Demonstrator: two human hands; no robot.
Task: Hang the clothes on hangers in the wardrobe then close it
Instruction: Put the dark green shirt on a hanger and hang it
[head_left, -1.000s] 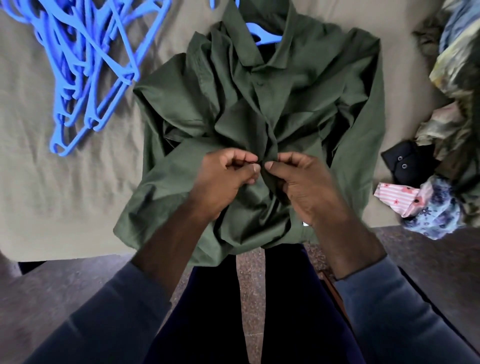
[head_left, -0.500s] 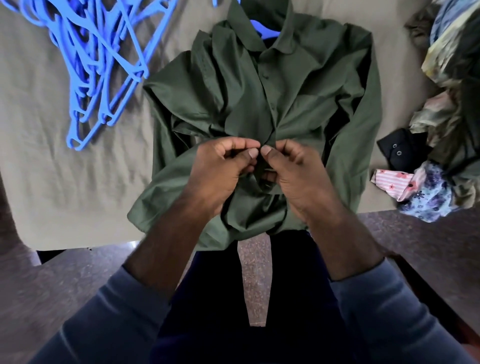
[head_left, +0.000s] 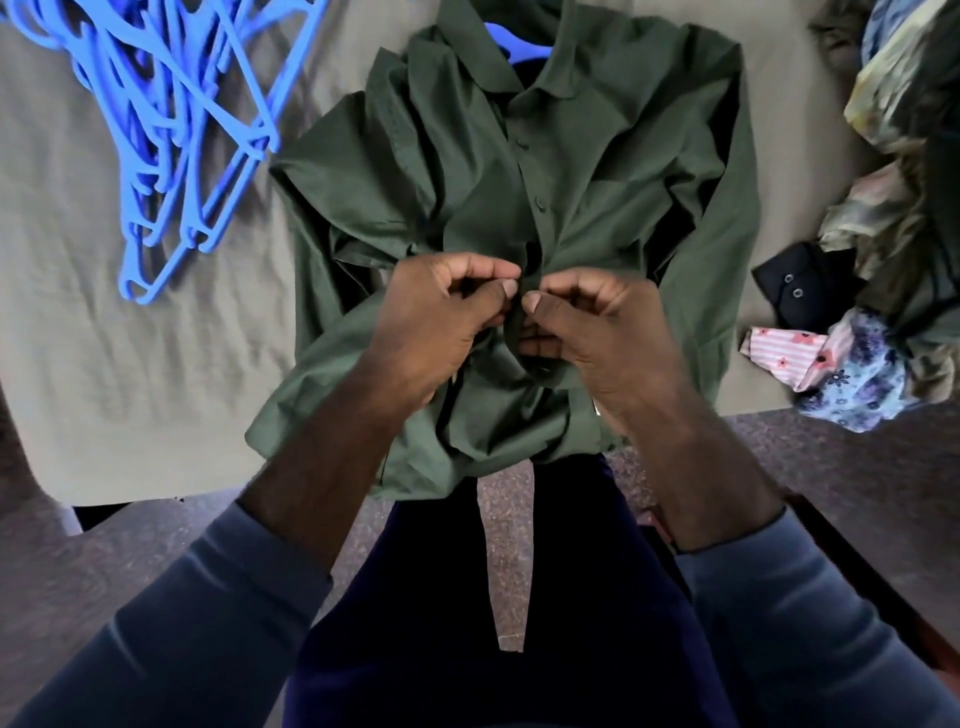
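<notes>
While the green shirt (head_left: 597, 171) lay flat on the beige sheet (head_left: 104, 338), a blue hanger (head_left: 519, 47) in its collar, left hand (head_left: 441, 322) and right hand (head_left: 597, 327), fingers curled, pinched its button placket mid-front; loose blue hangers (head_left: 182, 130) lay left, clothes pile (head_left: 883, 234) right.
</notes>
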